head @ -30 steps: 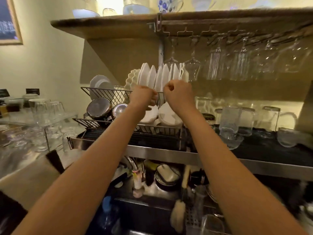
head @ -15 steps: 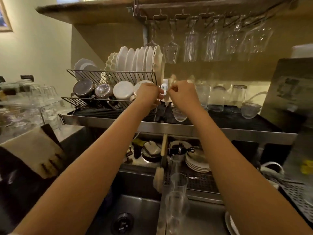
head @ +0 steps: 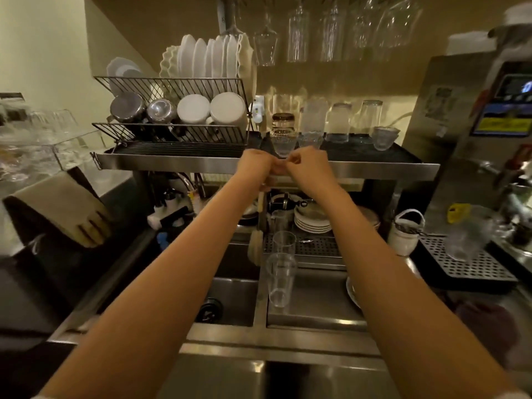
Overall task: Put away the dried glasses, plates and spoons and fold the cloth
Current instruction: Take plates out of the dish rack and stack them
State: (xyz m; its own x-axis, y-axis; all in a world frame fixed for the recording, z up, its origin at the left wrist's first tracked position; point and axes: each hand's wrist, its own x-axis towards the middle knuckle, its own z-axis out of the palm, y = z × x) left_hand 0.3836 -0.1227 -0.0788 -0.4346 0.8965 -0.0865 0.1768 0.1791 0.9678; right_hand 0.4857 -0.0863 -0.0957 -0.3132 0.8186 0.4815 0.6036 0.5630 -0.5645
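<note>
Hands meet at the front edge of the shelf [head: 172, 162]. The left hand [head: 257, 165] and right hand [head: 309, 165] touch at the fingertips, just in front of a small glass [head: 283, 142] that stands near that edge. Both sets of fingers are curled in, backs of the hands to the camera. Whether they pinch anything between them cannot be told, since the hands hide it.

Plates [head: 207, 57] stand on edge in the rack [head: 172, 87] at the shelf's left end. More glasses [head: 339, 122] stand along the shelf's right half, and stem glasses [head: 299, 36] hang above. The cloth [head: 60, 208] lies draped over something dark at the left, not yet folded away. No spoons can be picked out.

The step in hand looks like the glasses, with plates and cloth left to do. The next move probably calls for one hand to open, close round the small glass and lift it straight up. A second small glass [head: 309, 139] stands just beside it and could be knocked. The open sink [head: 230, 300] lies below the shelf's front edge, so a slip there would likely cost a glass.
</note>
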